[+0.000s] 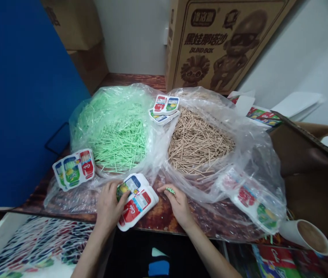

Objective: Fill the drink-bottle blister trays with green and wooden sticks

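Note:
My left hand (110, 204) grips a stack of printed cards (139, 202) with red and blue-green soda-can pictures, thumb on top. Close to the stack's right side, my right hand (177, 202) is closed around a small bundle of green sticks (170, 190), whose ends show past the fingers. Beyond my hands, a clear plastic bag of green sticks (120, 144) lies at the left. Beside it on the right is another bag of brown sticks (200, 141).
More printed cards lie at the left (74, 170), between the bags (165, 108) and under plastic at the right (253, 202). A paper cup (305, 235) lies tilted near an open carton (311, 173). Behind stands a large cardboard box (224, 46); a blue panel (22, 100) borders the left.

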`<state>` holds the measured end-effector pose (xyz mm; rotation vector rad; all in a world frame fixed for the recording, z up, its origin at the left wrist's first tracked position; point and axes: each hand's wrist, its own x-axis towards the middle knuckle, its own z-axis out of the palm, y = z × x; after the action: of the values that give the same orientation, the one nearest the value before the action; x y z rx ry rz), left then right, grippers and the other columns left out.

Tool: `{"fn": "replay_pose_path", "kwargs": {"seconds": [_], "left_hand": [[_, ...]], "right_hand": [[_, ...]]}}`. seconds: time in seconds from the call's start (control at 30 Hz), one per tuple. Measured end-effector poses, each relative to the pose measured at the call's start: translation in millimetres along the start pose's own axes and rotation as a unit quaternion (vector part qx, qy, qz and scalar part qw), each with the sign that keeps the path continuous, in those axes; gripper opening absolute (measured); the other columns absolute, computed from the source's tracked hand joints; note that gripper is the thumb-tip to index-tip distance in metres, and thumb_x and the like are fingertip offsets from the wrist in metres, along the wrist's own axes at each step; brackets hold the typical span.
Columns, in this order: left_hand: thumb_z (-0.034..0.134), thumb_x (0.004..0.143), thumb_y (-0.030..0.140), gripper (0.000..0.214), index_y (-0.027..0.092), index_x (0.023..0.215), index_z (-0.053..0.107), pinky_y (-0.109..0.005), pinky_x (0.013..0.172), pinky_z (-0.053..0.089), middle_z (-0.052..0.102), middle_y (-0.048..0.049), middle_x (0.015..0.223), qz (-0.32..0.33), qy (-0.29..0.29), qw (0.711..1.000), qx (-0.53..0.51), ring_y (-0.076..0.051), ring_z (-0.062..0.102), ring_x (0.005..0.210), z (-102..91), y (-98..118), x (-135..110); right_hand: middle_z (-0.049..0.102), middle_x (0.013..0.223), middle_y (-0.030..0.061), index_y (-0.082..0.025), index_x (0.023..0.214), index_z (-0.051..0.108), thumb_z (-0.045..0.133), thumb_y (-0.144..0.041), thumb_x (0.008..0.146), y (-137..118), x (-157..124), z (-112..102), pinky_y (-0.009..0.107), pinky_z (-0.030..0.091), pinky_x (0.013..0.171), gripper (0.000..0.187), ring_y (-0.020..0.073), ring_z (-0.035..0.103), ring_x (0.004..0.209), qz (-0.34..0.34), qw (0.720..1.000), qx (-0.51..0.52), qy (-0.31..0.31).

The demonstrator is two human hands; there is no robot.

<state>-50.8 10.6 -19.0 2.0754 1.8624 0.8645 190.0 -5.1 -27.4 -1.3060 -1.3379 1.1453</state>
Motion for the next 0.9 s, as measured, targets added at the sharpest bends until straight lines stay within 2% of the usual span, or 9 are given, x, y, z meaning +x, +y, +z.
{"fn": "replay_pose_path", "kwargs": {"seconds": [0.1,0.27,0.37,0.53,0.9], "left_hand": [[0.058,0.080,0.042,0.031,0.019,0.101,0.060,-0.042,0.082,0.046,0.063,-0.0088,0.094,-0.028,-0.025,0.999,0.008,-0.029,0.059,0.092,1.5,-4,6],[0.061,0.075,0.042,0.023,0.022,0.084,0.055,-0.033,0.071,0.046,0.060,-0.0012,0.082,-0.110,-0.020,0.992,-0.065,-0.022,0.059,0.077,1.3,-13,14],[0.061,0.076,0.042,0.023,0.022,0.075,0.049,-0.027,0.063,0.043,0.054,0.0035,0.070,-0.127,-0.013,0.988,-0.086,-0.017,0.054,0.066,1.0,-19,15],[0.057,0.080,0.041,0.024,0.021,0.068,0.050,-0.024,0.056,0.040,0.052,0.0045,0.062,-0.112,-0.036,0.987,-0.105,-0.014,0.051,0.060,-3.6,-25,18],[0.055,0.082,0.037,0.021,0.020,0.072,0.063,-0.027,0.063,0.044,0.064,-0.0007,0.069,-0.021,0.051,0.996,-0.076,-0.016,0.059,0.064,-14.9,-21,18]], "right_hand": [[0.071,0.093,0.0051,-0.021,0.091,0.070,0.050,-0.031,0.091,-1,-1,-1,0.032,0.047,0.084,0.022,0.0209,0.064,0.091,-0.004,1.000,-0.004,-0.003],[0.071,0.094,0.0052,-0.021,0.095,0.070,0.049,-0.030,0.092,0,-3,0,0.032,0.046,0.084,0.023,0.0205,0.064,0.092,-0.008,1.000,-0.014,-0.003],[0.071,0.092,0.0049,-0.021,0.093,0.070,0.048,-0.031,0.092,1,-4,1,0.032,0.046,0.084,0.024,0.0205,0.064,0.090,-0.014,1.000,-0.019,0.003],[0.070,0.090,0.0046,-0.021,0.089,0.068,0.048,-0.031,0.092,2,-4,3,0.032,0.047,0.083,0.023,0.0203,0.064,0.088,-0.026,0.999,-0.026,0.004],[0.070,0.091,0.0044,-0.021,0.089,0.068,0.048,-0.027,0.092,2,-5,3,0.031,0.046,0.083,0.021,0.0198,0.064,0.088,-0.029,0.999,-0.024,0.002]]}}
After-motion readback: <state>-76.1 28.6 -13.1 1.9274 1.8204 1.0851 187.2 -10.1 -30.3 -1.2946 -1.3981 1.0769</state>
